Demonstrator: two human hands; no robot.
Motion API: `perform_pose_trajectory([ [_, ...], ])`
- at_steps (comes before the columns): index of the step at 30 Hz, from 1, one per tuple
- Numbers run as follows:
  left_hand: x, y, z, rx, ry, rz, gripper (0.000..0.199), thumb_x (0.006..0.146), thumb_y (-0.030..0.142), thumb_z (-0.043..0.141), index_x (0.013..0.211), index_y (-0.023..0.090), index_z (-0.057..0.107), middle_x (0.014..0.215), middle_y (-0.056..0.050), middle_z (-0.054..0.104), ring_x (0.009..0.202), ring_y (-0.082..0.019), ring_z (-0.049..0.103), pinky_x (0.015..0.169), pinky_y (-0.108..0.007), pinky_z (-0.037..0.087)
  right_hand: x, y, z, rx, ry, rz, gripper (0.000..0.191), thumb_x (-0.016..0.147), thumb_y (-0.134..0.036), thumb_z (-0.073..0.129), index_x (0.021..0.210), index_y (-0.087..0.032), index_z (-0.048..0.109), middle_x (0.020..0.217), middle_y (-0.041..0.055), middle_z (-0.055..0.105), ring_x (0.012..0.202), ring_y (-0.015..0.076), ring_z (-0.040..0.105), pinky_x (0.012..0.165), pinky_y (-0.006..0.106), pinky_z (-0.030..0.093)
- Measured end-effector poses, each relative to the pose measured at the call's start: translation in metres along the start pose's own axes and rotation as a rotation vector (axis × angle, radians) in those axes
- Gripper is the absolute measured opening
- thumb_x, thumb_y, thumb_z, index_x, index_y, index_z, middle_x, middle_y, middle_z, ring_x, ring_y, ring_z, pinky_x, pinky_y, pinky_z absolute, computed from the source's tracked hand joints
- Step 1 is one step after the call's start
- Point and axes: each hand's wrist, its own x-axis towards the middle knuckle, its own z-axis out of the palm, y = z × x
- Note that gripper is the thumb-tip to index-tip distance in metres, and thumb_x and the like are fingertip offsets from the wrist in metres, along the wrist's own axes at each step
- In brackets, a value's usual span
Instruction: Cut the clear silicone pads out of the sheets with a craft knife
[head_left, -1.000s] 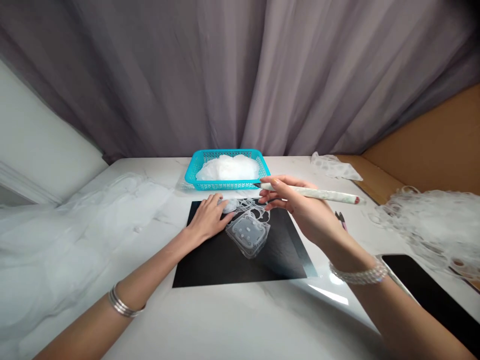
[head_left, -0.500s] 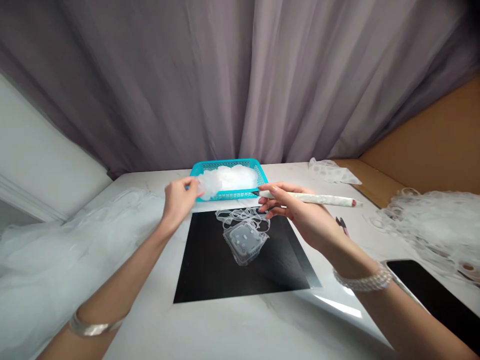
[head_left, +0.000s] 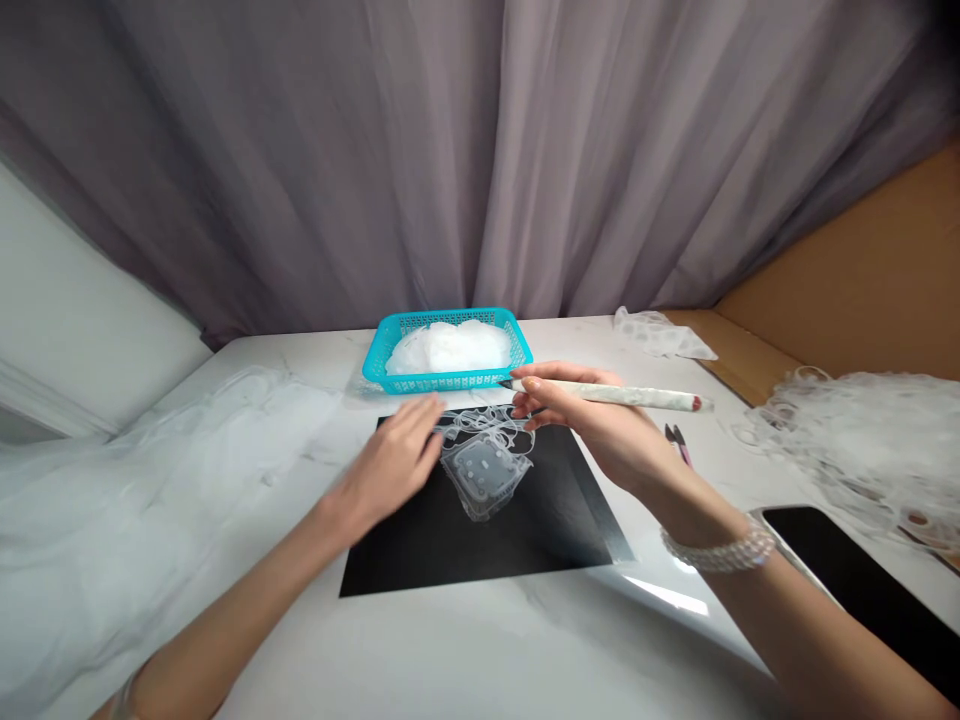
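Observation:
My left hand [head_left: 394, 455] reaches over the left part of a black mat [head_left: 420, 555], fingers stretched out and holding nothing. Its fingertips are near a tangle of clear strings [head_left: 487, 420] at the mat's top edge. Below the strings lies a squarish translucent piece [head_left: 484, 470] with small pale dots and frilled edges. In my right hand [head_left: 600, 425] is a slim, white-marbled pen-shaped tool [head_left: 637, 396], pinched between thumb and fingers, its dark tip pointing left above the strings. Behind the mat stands a blue basket [head_left: 446, 381] with white sheer pieces [head_left: 457, 347] in it.
Sheer white fabric [head_left: 150, 500] covers the table's left side. At the right are a heap of translucent scraps [head_left: 862, 440], a phone [head_left: 847, 570] and small dark-tipped scissors or tweezers [head_left: 679, 442]. Another dotted clear piece [head_left: 660, 335] lies by the cardboard [head_left: 735, 360] at the back right.
My left hand has let go of a sheer white piece at the basket and come down and right over the mat. My right hand still holds the pen-shaped tool in nearly the same place.

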Motion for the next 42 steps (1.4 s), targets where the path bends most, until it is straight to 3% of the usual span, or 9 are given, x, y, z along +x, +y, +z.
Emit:
perform_pose_trajectory([
  [2,-0.035,0.022,0.000,0.077,-0.111,0.210,0.038,0.098,0.022,0.046,0.132,0.010,0.060,0.140,-0.014,0.060,0.135,-0.026,0.052,0.115,-0.044,0.042,-0.002,0.009,0.000,-0.104,0.003,0.008,0.031,0.085,-0.041,0.073,0.102,-0.015,0.073,0.089,0.0085,0.073,0.084,0.0204,0.069,0.072,0.032,0.060],
  [4,-0.058,0.038,0.001,0.140,-0.194,0.326,0.038,0.100,0.021,0.045,0.132,0.008,0.059,0.139,-0.016,0.061,0.131,-0.028,0.056,0.111,-0.044,0.047,-0.007,0.022,0.001,-0.264,-0.021,0.007,0.032,0.088,-0.043,0.068,0.105,-0.017,0.073,0.091,0.0089,0.074,0.086,0.0223,0.070,0.074,0.035,0.060],
  [9,-0.082,0.051,0.010,0.180,-0.256,0.368,0.042,0.101,0.026,0.044,0.136,0.005,0.055,0.140,-0.019,0.059,0.133,-0.032,0.054,0.112,-0.048,0.045,-0.036,0.068,0.003,-0.672,-0.180,-0.056,0.029,0.096,-0.041,0.057,0.112,-0.022,0.072,0.114,0.0078,0.074,0.103,0.0263,0.070,0.091,0.041,0.056],
  [13,-0.082,0.056,0.009,0.108,-0.301,0.355,0.045,0.101,0.030,0.045,0.137,0.005,0.054,0.142,-0.022,0.056,0.136,-0.034,0.050,0.111,-0.050,0.045,-0.058,0.090,-0.009,-0.804,-0.295,-0.188,0.032,0.100,-0.038,0.050,0.124,-0.023,0.067,0.131,0.0092,0.068,0.118,0.0283,0.065,0.102,0.045,0.052],
  [16,-0.080,0.059,0.001,-0.056,-0.356,0.370,0.046,0.102,0.034,0.045,0.141,0.009,0.051,0.143,-0.016,0.058,0.140,-0.029,0.045,0.117,-0.048,0.039,-0.066,0.086,-0.020,-0.825,-0.320,-0.155,0.032,0.100,-0.038,0.050,0.123,-0.024,0.067,0.127,0.0084,0.070,0.114,0.0274,0.067,0.097,0.043,0.054],
  [19,-0.077,0.057,-0.005,-0.153,-0.361,0.369,0.045,0.103,0.033,0.043,0.144,0.015,0.048,0.142,-0.009,0.059,0.142,-0.023,0.042,0.121,-0.045,0.033,-0.066,0.072,-0.020,-0.815,-0.242,-0.056,0.029,0.099,-0.040,0.052,0.115,-0.024,0.071,0.114,0.0071,0.075,0.100,0.0255,0.071,0.088,0.041,0.057],
  [23,-0.079,0.052,-0.001,-0.047,-0.267,0.276,0.044,0.103,0.030,0.041,0.140,0.009,0.050,0.144,-0.017,0.054,0.138,-0.027,0.047,0.116,-0.044,0.041,-0.063,0.062,0.004,-0.714,-0.139,0.039,0.027,0.096,-0.040,0.057,0.108,-0.022,0.073,0.108,0.0068,0.076,0.096,0.0241,0.071,0.083,0.038,0.056],
  [27,-0.087,0.050,0.009,0.103,-0.250,0.291,0.047,0.102,0.033,0.042,0.138,0.004,0.052,0.145,-0.023,0.053,0.137,-0.033,0.048,0.113,-0.047,0.042,-0.065,0.068,0.025,-0.668,-0.214,0.083,0.023,0.095,-0.037,0.059,0.109,-0.022,0.071,0.103,0.0046,0.076,0.088,0.0219,0.071,0.076,0.035,0.055],
  [42,-0.085,0.052,0.011,0.173,-0.245,0.319,0.044,0.101,0.034,0.042,0.132,0.005,0.055,0.140,-0.021,0.058,0.134,-0.032,0.050,0.111,-0.044,0.040,-0.064,0.077,0.040,-0.928,-0.280,-0.110,0.025,0.099,-0.034,0.050,0.099,-0.021,0.071,0.090,0.0072,0.074,0.073,0.0199,0.066,0.066,0.033,0.049],
])
